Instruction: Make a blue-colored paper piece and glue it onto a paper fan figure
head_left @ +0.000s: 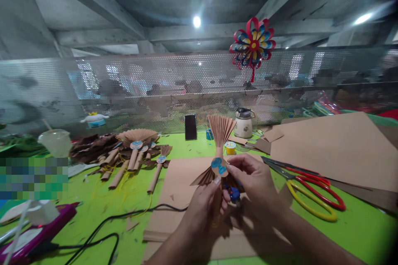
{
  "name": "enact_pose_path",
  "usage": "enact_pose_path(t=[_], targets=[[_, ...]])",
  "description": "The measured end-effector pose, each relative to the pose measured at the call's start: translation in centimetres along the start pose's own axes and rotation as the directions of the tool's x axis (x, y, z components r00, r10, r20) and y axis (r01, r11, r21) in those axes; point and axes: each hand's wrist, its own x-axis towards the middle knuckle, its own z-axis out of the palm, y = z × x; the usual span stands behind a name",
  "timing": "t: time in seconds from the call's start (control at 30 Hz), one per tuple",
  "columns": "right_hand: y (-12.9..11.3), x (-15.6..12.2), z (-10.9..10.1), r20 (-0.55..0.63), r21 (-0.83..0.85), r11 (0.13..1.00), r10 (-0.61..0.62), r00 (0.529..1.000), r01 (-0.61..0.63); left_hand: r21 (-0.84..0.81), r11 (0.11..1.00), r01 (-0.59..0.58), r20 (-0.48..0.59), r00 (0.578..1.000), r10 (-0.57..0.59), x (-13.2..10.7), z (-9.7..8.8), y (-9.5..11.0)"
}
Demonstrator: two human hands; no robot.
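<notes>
A folded brown-paper figure (221,128) stands upright between my hands, with a pleated fan on top and pleated wings at its sides. On its middle sits a round paper disc (219,166) with blue markings. My left hand (202,203) is closed around the figure's lower part, its thumb at the disc's bottom edge. My right hand (256,178) pinches the disc's right edge between thumb and fingers. Just below, a blue tool (233,193) shows partly; my hands hide the rest of it. Brown paper sheets (180,178) lie under my hands.
Several similar paper figures (137,149) lie at left. Two scissors (311,198) and large brown paper (336,149) are at right. A phone (190,127), yellow spool (230,148) and bottle (243,123) stand behind. A black cable (108,218) runs from a purple power strip (37,232).
</notes>
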Motion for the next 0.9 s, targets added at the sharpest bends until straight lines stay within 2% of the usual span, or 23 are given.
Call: enact_pose_path(t=[0.13,0.27,0.37,0.43,0.53,0.6,0.77,0.9], targets=[[-0.1,-0.3,0.2,-0.003,0.008,1.0,-0.014,1.0,0.014,0.012,0.999,-0.039,-0.041,0.998,0.039,-0.2,0.5,0.4],[0.2,-0.5,0.1,0.021,0.025,1.0,-0.001,1.0,0.001,0.1,0.992,-0.081,-0.114,0.989,0.093,-0.4,0.7,0.7],[0.4,-0.7,0.1,0.027,0.037,0.999,0.001,1.0,-0.001,0.155,0.984,-0.087,-0.111,0.988,0.105,-0.2,0.5,0.7],[0.3,-0.8,0.1,0.066,0.079,0.996,0.024,0.998,-0.029,0.17,0.981,-0.088,-0.097,0.99,0.106,-0.1,0.2,0.6],[-0.1,-0.8,0.1,0.2,0.152,0.981,0.092,0.975,-0.124,0.173,0.981,-0.086,-0.08,0.992,0.101,0.0,-0.1,0.3],[-0.4,-0.6,-0.2,0.233,0.118,0.983,0.111,0.966,-0.142,0.171,0.982,-0.08,-0.09,0.991,0.097,0.0,-0.1,0.1],[-0.7,0.1,-1.2,0.124,-0.127,0.992,0.01,0.992,0.006,0.119,0.99,-0.071,-0.164,0.982,0.091,-0.6,0.9,0.3],[-1.0,0.3,-1.7,0.152,-0.091,0.995,0.064,0.986,-0.05,0.156,0.984,-0.082,-0.163,0.981,0.107,-0.8,1.2,0.6]])
